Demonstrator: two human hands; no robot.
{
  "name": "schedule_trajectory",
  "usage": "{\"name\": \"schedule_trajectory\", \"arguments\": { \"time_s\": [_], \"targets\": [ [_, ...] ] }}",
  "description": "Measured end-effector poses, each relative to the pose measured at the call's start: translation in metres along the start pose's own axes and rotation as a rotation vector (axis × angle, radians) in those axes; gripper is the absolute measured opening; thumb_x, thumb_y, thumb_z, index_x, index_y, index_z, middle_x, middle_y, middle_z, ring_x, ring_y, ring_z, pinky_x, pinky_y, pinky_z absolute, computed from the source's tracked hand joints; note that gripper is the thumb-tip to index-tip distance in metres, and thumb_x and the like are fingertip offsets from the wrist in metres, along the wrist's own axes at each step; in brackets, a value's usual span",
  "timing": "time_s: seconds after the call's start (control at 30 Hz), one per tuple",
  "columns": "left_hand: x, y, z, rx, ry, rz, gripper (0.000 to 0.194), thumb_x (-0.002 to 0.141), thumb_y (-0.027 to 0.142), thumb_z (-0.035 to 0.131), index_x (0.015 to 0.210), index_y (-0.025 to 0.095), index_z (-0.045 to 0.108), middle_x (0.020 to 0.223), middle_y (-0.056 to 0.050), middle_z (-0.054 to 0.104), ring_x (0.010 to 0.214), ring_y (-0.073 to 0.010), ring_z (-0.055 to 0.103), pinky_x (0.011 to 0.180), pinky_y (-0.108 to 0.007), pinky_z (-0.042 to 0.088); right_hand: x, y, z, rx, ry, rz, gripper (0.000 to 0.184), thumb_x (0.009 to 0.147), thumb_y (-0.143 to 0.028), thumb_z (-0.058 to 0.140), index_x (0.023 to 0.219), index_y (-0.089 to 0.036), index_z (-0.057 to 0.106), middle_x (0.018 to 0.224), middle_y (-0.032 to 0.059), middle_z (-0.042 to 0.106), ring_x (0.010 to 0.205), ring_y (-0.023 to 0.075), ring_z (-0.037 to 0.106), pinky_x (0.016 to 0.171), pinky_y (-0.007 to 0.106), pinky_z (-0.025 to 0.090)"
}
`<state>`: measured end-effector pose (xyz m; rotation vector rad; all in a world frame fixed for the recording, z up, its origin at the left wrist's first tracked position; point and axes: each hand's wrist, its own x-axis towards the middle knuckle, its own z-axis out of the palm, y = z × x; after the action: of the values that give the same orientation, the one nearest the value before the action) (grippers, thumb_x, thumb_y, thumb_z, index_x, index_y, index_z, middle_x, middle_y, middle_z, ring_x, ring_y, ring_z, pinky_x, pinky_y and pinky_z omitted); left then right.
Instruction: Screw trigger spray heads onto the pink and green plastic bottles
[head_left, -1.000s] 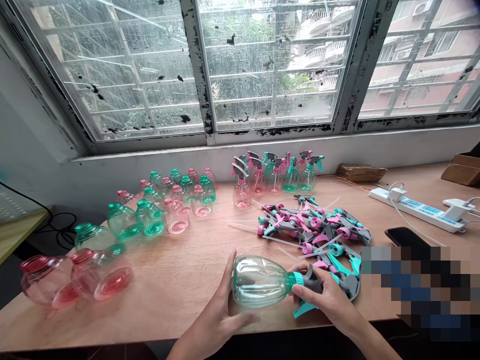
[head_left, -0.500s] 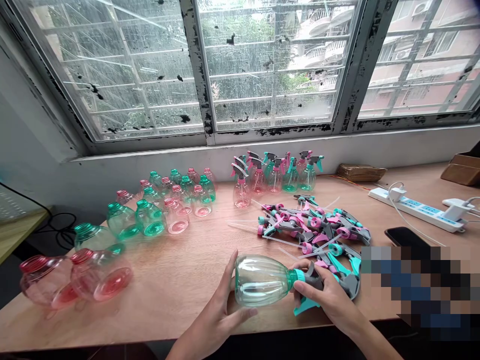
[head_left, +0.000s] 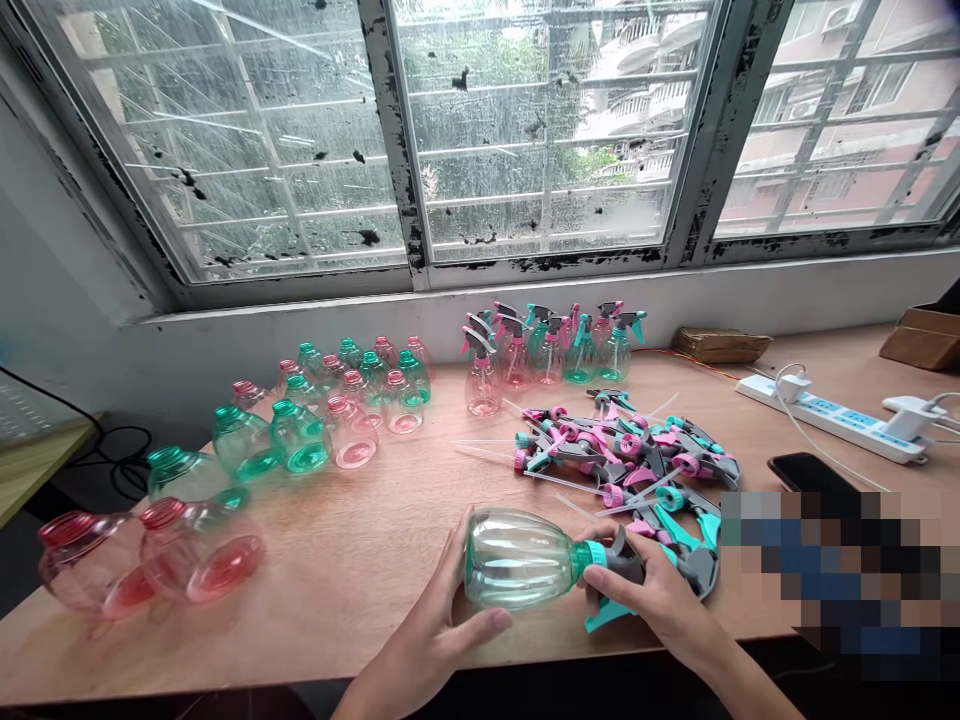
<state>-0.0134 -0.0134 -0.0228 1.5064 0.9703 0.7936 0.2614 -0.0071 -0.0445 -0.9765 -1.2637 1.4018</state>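
Observation:
A clear green spray bottle (head_left: 517, 560) lies on its side near the front edge of the wooden table (head_left: 375, 560). My left hand (head_left: 442, 625) cups its base, fingers wrapped round it. My right hand (head_left: 649, 595) grips the grey and teal trigger head (head_left: 622, 575) at the bottle's neck. A heap of loose trigger heads (head_left: 626, 455), pink and teal, lies just behind my right hand.
Capless green and pink bottles (head_left: 330, 410) stand at the left; more lie at the far left (head_left: 150, 555). Finished spray bottles (head_left: 555, 350) line the wall. A power strip (head_left: 832, 420), a phone (head_left: 810, 475) and a cardboard box (head_left: 926, 340) are at the right.
The bottle has turned slightly between my hands and my right fingers have shifted on the trigger head. Everything else stays in place.

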Motion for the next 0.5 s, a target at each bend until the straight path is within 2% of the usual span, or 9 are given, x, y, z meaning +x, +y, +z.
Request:
{"name": "schedule_trajectory", "arguments": {
  "time_s": [0.17,0.27,0.37,0.43,0.5],
  "targets": [
    [0.0023,-0.0009,-0.0001,-0.003,-0.056,0.085,0.096,0.093,0.033,0.066,0.157,0.043,-0.005,0.169,-0.002,0.013,0.152,-0.0315,0.023,0.126,-0.051,0.013,0.0004,0.0016,0.0001,0.030,0.009,-0.015,0.034,0.082,-0.041,0.079,0.102,-0.020,0.063,0.067,-0.0006,0.074,0.058,0.0188,0.070,0.060,0.031,0.057],
    [0.0026,-0.0021,-0.0004,0.009,-0.049,0.073,0.101,0.091,0.031,0.070,0.156,0.042,-0.006,0.168,-0.003,0.017,0.152,-0.0313,0.022,0.126,-0.051,0.008,-0.0006,0.0005,0.0010,0.023,0.007,-0.008,0.034,0.081,-0.040,0.080,0.102,-0.020,0.063,0.063,-0.0012,0.074,0.058,0.0189,0.069,0.059,0.030,0.058],
    [0.0022,-0.0019,0.0002,-0.076,-0.047,0.019,0.109,0.088,0.035,0.073,0.156,0.039,-0.012,0.169,-0.004,0.014,0.153,-0.0306,0.019,0.126,-0.050,0.007,-0.0018,-0.0007,0.0019,0.000,-0.001,-0.005,0.033,0.081,-0.040,0.080,0.101,-0.020,0.063,0.061,-0.0014,0.073,0.058,0.0184,0.069,0.061,0.030,0.058],
    [0.0021,-0.0007,0.0007,-0.119,-0.046,-0.004,0.104,0.090,0.037,0.071,0.158,0.036,-0.008,0.169,-0.004,0.010,0.154,-0.0301,0.014,0.127,-0.048,0.009,-0.0020,-0.0010,0.0020,-0.008,-0.004,-0.010,0.032,0.081,-0.040,0.080,0.100,-0.019,0.064,0.061,-0.0014,0.073,0.059,0.0181,0.069,0.061,0.030,0.058],
    [0.0022,0.0011,0.0012,-0.117,-0.048,0.000,0.097,0.090,0.037,0.070,0.159,0.033,0.003,0.169,-0.004,0.011,0.155,-0.0310,0.011,0.127,-0.048,0.011,-0.0018,-0.0006,0.0017,-0.009,-0.004,-0.013,0.032,0.081,-0.039,0.080,0.101,-0.019,0.064,0.061,-0.0014,0.073,0.059,0.0177,0.069,0.061,0.029,0.057]
  ]
}}
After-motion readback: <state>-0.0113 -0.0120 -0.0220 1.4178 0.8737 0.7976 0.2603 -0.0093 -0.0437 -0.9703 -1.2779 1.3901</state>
